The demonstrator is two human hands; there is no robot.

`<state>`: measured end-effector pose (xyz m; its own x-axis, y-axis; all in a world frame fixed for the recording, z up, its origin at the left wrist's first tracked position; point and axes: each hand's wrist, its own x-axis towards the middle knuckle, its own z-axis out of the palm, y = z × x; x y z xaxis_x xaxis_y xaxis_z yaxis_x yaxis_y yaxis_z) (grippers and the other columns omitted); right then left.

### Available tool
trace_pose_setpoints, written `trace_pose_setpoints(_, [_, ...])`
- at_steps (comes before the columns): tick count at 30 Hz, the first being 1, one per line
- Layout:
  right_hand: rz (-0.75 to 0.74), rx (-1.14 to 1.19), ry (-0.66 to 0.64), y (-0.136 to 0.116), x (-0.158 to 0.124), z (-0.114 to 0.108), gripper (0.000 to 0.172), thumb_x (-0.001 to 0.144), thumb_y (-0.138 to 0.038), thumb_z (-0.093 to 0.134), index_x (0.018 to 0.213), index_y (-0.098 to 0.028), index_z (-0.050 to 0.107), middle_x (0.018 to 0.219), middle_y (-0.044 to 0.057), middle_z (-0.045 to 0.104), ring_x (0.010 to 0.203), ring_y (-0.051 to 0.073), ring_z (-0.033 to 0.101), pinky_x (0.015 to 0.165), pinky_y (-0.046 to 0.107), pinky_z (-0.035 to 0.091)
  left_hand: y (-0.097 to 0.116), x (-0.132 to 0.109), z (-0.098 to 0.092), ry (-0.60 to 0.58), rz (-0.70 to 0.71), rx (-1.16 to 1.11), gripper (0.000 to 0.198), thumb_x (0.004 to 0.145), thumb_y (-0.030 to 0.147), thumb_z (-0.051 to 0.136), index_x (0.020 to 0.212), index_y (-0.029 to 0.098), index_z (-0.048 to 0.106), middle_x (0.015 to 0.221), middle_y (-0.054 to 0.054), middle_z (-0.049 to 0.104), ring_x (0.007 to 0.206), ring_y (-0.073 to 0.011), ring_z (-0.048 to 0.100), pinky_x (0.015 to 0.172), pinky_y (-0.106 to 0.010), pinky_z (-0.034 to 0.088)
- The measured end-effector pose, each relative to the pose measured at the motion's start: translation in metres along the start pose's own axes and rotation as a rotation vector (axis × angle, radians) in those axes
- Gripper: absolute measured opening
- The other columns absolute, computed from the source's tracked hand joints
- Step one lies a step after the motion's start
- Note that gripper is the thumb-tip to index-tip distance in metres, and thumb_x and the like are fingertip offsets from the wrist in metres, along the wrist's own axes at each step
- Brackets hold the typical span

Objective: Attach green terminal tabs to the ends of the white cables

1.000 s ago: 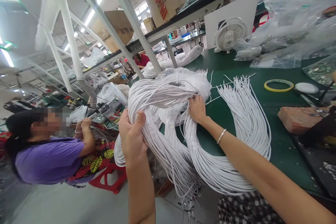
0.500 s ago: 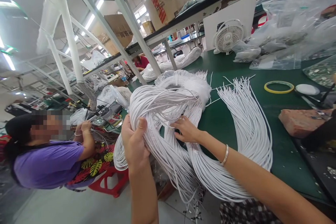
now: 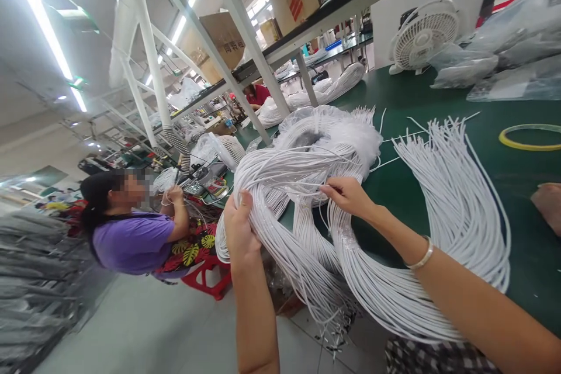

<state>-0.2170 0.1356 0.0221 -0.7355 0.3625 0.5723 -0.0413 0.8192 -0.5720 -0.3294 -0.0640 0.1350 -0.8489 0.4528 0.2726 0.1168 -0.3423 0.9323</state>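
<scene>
My left hand (image 3: pixel 242 227) is wrapped round a thick bundle of white cables (image 3: pixel 280 239), its thumb pressed on top. The bundle's lower ends, with small dark tips, hang past the table edge. My right hand (image 3: pixel 346 194) pinches a white cable near the right side of this bundle, fingers closed together. Beneath its wrist runs a second cable bundle (image 3: pixel 372 280), bound with clear wrap and draping over the edge. Behind both hands lies a coil in clear plastic wrap (image 3: pixel 333 128). Another loose bundle (image 3: pixel 456 198) spreads across the table to the right.
On the green table (image 3: pixel 394 99) stand a white fan (image 3: pixel 425 38) and plastic bags (image 3: pixel 521 47). A yellow tape ring (image 3: pixel 532 137) and a brick (image 3: pixel 547 204) lie at right. To the left a co-worker in purple (image 3: pixel 135 239) sits on a red stool (image 3: pixel 213 280). A shelf post (image 3: pixel 245 41) rises behind.
My right hand has lifted off the wrapped bundle and gone from spread fingers to a pinch on a cable. The view has turned left; my left hand keeps its hold.
</scene>
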Motion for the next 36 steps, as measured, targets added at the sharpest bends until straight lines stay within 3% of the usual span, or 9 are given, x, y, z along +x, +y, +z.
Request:
trace_pose_setpoints(6, [-0.029, 0.028, -0.061, -0.008, -0.002, 0.021, 0.027, 0.097, -0.040, 0.055, 0.095, -0.014, 0.063, 0.084, 0.000, 0.064, 0.070, 0.012, 0.061, 0.068, 0.030, 0.054, 0.000, -0.005, -0.004, -0.032, -0.056, -0.001, 0.065, 0.055, 0.070, 0.078, 0.083, 0.014, 0.061, 0.055, 0.003, 0.059, 0.038, -0.0105, 0.053, 0.037, -0.022, 0.045])
trace_pose_setpoints(12, [-0.071, 0.002, -0.039, -0.033, -0.017, 0.062, 0.043, 0.091, -0.044, 0.062, 0.123, -0.016, 0.058, 0.126, 0.010, 0.059, 0.117, 0.027, 0.057, 0.101, 0.054, 0.044, 0.000, -0.030, -0.007, -0.046, -0.014, -0.003, 0.059, 0.061, 0.066, 0.078, 0.083, 0.014, 0.063, 0.055, 0.000, 0.062, 0.039, -0.0127, 0.055, 0.035, -0.022, 0.044])
trace_pose_setpoints(17, [0.055, 0.072, 0.210, -0.035, -0.020, 0.076, 0.044, 0.092, -0.038, 0.061, 0.130, -0.018, 0.053, 0.138, 0.011, 0.051, 0.128, 0.030, 0.048, 0.106, 0.057, 0.040, 0.000, -0.046, 0.001, -0.092, 0.142, 0.032, 0.054, 0.071, 0.058, 0.075, 0.106, 0.018, 0.064, 0.064, -0.001, 0.065, 0.044, -0.0151, 0.057, 0.040, -0.025, 0.047])
trace_pose_setpoints(20, [0.232, 0.137, 0.433, -0.027, -0.018, 0.073, 0.041, 0.094, -0.036, 0.059, 0.131, -0.019, 0.052, 0.138, 0.011, 0.050, 0.123, 0.028, 0.052, 0.100, 0.052, 0.046, -0.001, -0.037, 0.007, -0.012, 0.151, 0.078, 0.060, 0.069, 0.063, 0.073, 0.107, 0.018, 0.063, 0.061, 0.001, 0.062, 0.045, -0.0144, 0.055, 0.043, -0.026, 0.048])
trace_pose_setpoints(23, [0.388, 0.195, 0.608, -0.018, -0.012, 0.061, 0.037, 0.095, -0.035, 0.059, 0.127, -0.019, 0.054, 0.131, 0.010, 0.055, 0.114, 0.025, 0.058, 0.093, 0.047, 0.052, -0.010, -0.029, -0.006, 0.053, 0.111, 0.098, 0.058, 0.067, 0.060, 0.076, 0.104, 0.017, 0.063, 0.070, 0.001, 0.063, 0.049, -0.0117, 0.054, 0.046, -0.024, 0.048])
trace_pose_setpoints(27, [0.456, 0.261, 0.719, -0.022, -0.004, 0.038, 0.031, 0.095, -0.034, 0.058, 0.121, -0.017, 0.058, 0.122, 0.009, 0.060, 0.105, 0.022, 0.061, 0.088, 0.043, 0.054, -0.052, -0.046, -0.055, 0.133, -0.076, 0.358, 0.057, 0.067, 0.056, 0.073, 0.110, 0.021, 0.060, 0.077, 0.001, 0.065, 0.053, -0.0142, 0.058, 0.050, -0.027, 0.051])
trace_pose_setpoints(30, [0.425, 0.313, 0.689, -0.038, -0.004, 0.021, 0.027, 0.095, -0.034, 0.058, 0.114, -0.016, 0.060, 0.112, 0.007, 0.064, 0.098, 0.019, 0.064, 0.083, 0.039, 0.056, -0.103, -0.074, -0.088, 0.157, -0.192, 0.510, 0.053, 0.060, 0.046, 0.079, 0.102, 0.017, 0.061, 0.082, -0.003, 0.068, 0.074, -0.0249, 0.067, 0.067, -0.037, 0.055])
trace_pose_setpoints(33, [0.374, 0.346, 0.579, -0.055, -0.018, 0.006, 0.022, 0.095, -0.033, 0.058, 0.108, -0.014, 0.062, 0.101, 0.005, 0.067, 0.090, 0.017, 0.066, 0.079, 0.036, 0.057, -0.151, -0.097, -0.094, 0.086, -0.255, 0.598, 0.057, 0.047, 0.038, 0.085, 0.095, 0.017, 0.063, 0.087, -0.007, 0.070, 0.093, -0.0362, 0.067, 0.084, -0.049, 0.052])
trace_pose_setpoints(36, [0.309, 0.338, 0.418, -0.069, -0.047, -0.011, 0.012, 0.093, -0.025, 0.057, 0.097, -0.016, 0.065, 0.089, 0.003, 0.069, 0.083, 0.016, 0.067, 0.075, 0.033, 0.057, -0.183, -0.105, -0.084, 0.020, -0.305, 0.614, 0.054, 0.053, 0.036, 0.081, 0.100, 0.017, 0.063, 0.105, -0.014, 0.071, 0.111, -0.0395, 0.064, 0.094, -0.049, 0.050])
